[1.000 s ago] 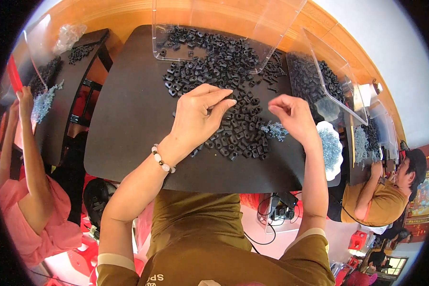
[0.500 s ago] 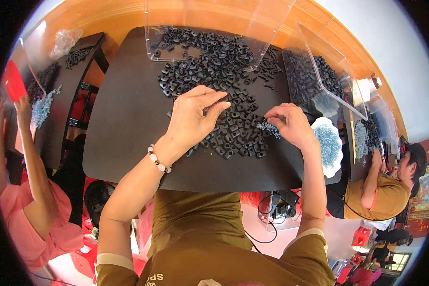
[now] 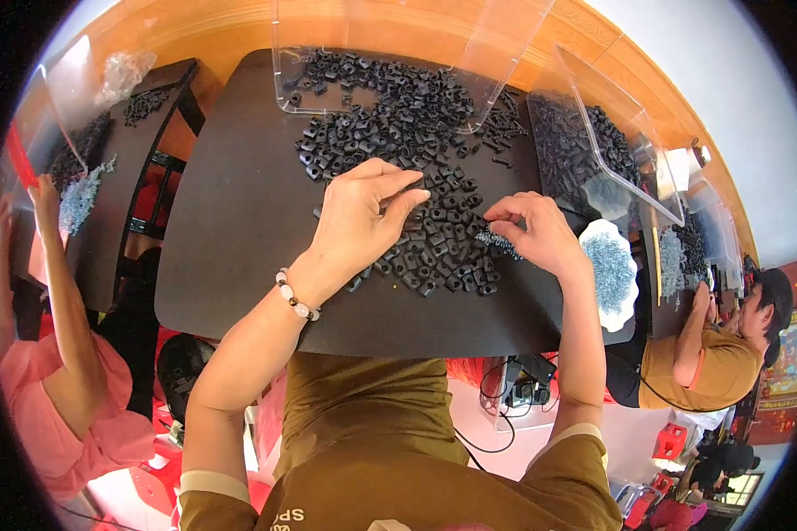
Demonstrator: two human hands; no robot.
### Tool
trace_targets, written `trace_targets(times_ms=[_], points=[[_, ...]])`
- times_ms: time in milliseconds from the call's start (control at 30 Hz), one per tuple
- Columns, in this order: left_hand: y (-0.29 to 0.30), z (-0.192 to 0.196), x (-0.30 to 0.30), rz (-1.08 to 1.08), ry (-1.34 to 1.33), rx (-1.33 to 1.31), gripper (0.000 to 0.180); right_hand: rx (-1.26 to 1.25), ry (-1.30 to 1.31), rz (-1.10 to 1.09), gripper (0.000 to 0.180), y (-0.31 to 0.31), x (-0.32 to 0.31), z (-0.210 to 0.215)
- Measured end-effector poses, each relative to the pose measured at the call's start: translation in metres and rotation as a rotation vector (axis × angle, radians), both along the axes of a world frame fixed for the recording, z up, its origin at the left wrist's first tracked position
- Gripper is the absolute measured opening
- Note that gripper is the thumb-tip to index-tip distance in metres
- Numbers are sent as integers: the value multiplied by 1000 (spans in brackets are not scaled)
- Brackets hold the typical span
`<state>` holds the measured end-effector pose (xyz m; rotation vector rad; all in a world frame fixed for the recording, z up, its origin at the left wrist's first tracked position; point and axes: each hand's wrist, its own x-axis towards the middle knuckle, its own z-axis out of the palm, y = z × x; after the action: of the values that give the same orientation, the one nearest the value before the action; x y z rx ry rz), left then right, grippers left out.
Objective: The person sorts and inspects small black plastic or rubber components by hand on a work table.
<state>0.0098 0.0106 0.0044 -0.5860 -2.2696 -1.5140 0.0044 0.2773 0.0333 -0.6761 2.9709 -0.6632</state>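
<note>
Above a heap of small black plastic parts (image 3: 438, 239), my left hand (image 3: 363, 217) is closed in a pinch, thumb and forefinger almost meeting. Whatever lies between those fingertips is too small to make out. My right hand (image 3: 545, 234) curls its fingers at the right side of the heap, over a little pile of tiny blue-grey pieces (image 3: 498, 241). Its thumb and forefinger are drawn together, and their grip is hidden. To the right of that hand is a white scalloped dish (image 3: 630, 305) filled with the same blue-grey pieces.
A clear plastic bin (image 3: 279, 88) lies tipped at the back, spilling black parts onto the dark table (image 3: 230, 195). Another clear bin (image 3: 607, 168) holds more at the right. Co-workers sit on both sides: a pink sleeve (image 3: 80, 389) left, a person in brown (image 3: 704, 363) right.
My right hand has shifted very slightly at the blue-grey pile; my left hand keeps its pinch. At the far left, the co-worker's red object has turned and moved toward the picture's edge.
</note>
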Motion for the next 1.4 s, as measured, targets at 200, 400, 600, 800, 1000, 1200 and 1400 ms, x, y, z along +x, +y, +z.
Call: trace_targets(times_ms=[200, 400, 600, 800, 1000, 1200, 1400], points=[[-1, 0, 0, 2, -2, 2, 21, 27, -113, -55, 9, -6, -2, 5], [0, 0, 0, 7, 4, 3, 21, 5, -5, -26, 7, 0, -6, -2], [0, 1, 0, 26, -4, 37, 21, -106, 12, -137, 6, 2, -13, -8], [0, 1, 0, -19, -90, -36, 22, -45, 126, -108, 8, -3, -13, -19], [4, 0, 5, -124, -193, 13, 22, -381, 328, -90, 6, -45, 5, 12], [10, -3, 5, -241, -381, 420, 22, -279, 745, 116, 17, -72, 5, 13], [9, -1, 7, -243, -340, 394, 22, -270, 757, 136, 19, -80, 7, 8]])
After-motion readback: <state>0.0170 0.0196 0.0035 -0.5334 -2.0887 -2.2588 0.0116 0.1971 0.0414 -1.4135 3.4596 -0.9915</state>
